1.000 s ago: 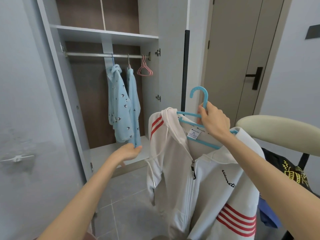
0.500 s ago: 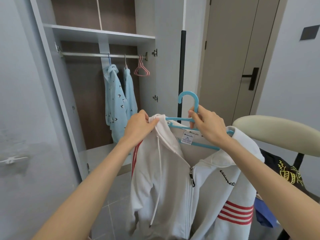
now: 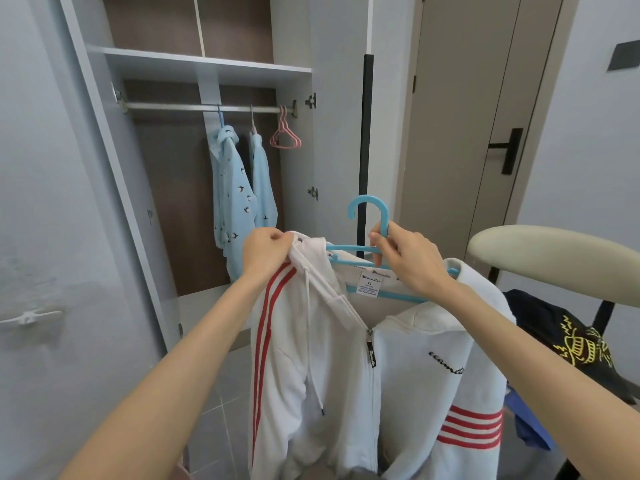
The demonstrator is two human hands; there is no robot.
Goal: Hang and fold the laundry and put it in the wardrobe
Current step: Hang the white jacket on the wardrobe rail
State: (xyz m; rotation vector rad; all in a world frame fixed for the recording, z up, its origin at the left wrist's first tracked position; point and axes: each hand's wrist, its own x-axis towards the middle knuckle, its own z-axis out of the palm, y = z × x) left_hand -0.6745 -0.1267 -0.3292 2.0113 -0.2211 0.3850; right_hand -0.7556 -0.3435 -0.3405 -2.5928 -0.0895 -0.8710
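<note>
A white zip hoodie [image 3: 332, 368] with red stripes hangs in front of me on a blue hanger [image 3: 370, 216]. My right hand [image 3: 407, 261] grips the hanger just below its hook. My left hand [image 3: 268, 252] pinches the hoodie's left shoulder at the hanger's end. Straight ahead the wardrobe [image 3: 207, 69] stands with its door open. Its rail [image 3: 173, 107] carries two light blue garments [image 3: 235, 192] and empty pink hangers [image 3: 284, 136].
The open wardrobe door [image 3: 52, 237] fills the left side. A closed room door [image 3: 478, 133] with a black handle is at the right. A beige ironing board [image 3: 554, 251] at right has dark clothes [image 3: 568, 337] beneath it. Grey floor tiles lie below.
My left hand rose from near the wardrobe floor to the hoodie's left shoulder and took hold of it. The hoodie and hanger dropped slightly and shifted left.
</note>
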